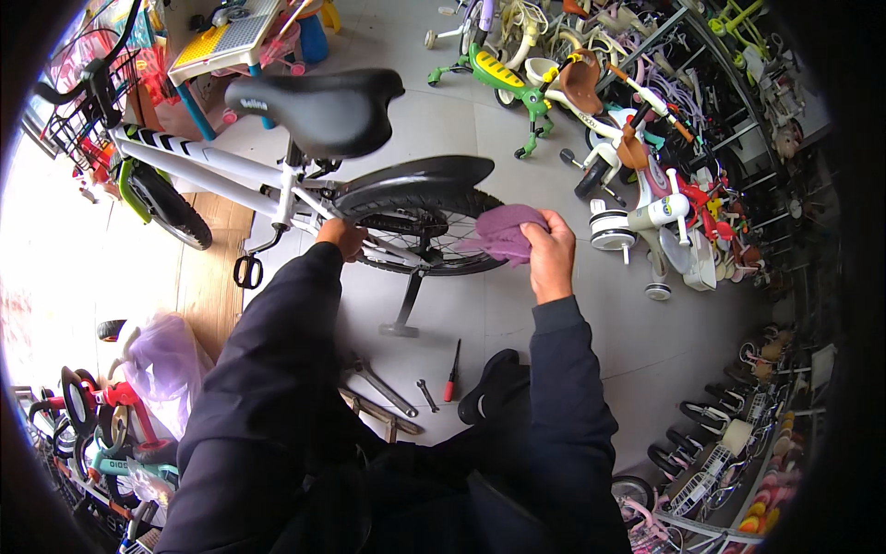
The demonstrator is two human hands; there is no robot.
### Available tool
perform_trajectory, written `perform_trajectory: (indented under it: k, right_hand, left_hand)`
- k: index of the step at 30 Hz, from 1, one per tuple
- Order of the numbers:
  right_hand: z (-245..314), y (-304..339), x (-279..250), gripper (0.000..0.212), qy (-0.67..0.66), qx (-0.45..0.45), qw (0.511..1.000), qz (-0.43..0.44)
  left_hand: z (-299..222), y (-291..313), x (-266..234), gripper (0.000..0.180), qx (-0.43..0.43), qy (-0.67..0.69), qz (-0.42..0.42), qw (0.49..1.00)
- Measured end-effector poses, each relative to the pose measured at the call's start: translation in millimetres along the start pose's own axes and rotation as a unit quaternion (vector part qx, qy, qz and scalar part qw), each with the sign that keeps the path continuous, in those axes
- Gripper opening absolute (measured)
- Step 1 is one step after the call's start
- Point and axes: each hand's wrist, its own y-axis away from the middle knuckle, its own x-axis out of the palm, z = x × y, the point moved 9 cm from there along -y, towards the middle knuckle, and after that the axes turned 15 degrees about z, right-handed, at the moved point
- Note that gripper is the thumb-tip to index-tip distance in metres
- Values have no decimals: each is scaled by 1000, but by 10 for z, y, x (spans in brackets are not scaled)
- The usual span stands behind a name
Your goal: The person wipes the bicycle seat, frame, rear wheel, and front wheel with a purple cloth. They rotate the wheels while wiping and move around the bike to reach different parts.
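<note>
A white bicycle (pixel 198 159) stands in front of me, its black saddle (pixel 323 106) uppermost and its rear wheel (pixel 434 222) to the right. My left hand (pixel 343 238) is closed on the bicycle frame just ahead of that wheel; its fingertips are partly hidden. In my right hand (pixel 554 257) a bunched purple cloth (pixel 506 231) is pinched, and it lies against the back of the rear tyre. Above the wheel runs a black mudguard (pixel 415 180). A kickstand (pixel 402 309) reaches down to the floor, and a pedal (pixel 247 271) hangs on the left.
On the floor near my feet lie a large wrench (pixel 383 388), a small spanner (pixel 427 395) and a red-handled screwdriver (pixel 452 374). Children's ride-on toys, including a green one (pixel 503 78), crowd the far right. A small table (pixel 226 46) stands far left; more small bikes (pixel 111 425) sit lower left.
</note>
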Motion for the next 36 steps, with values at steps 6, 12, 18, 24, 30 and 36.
perform_trajectory:
  k: [6,12,18,24,30,36]
  right_hand:
    - [-37,452,-293,20,34,34,999,-24]
    - [51,534,-413,23,-30,9,999,-20]
    - [-316,556,-179,24,8,63,997,40]
    - [-1096,620,322,25,40,79,995,52]
    - [-1996,573,732,37,263,151,952,35]
    - [-2851,1297,652,31,432,305,844,91]
  left_hand:
    - [177,250,253,45,26,-183,7,983]
    - [-975,1878,767,30,338,-208,128,909]
    - [-2242,2933,-755,30,470,-171,-319,805]
    - [-2533,1998,-1212,59,297,-365,-317,824]
    - [-2231,2384,-943,58,273,-373,-320,827]
    - [-1910,3164,-721,52,359,-329,-358,797]
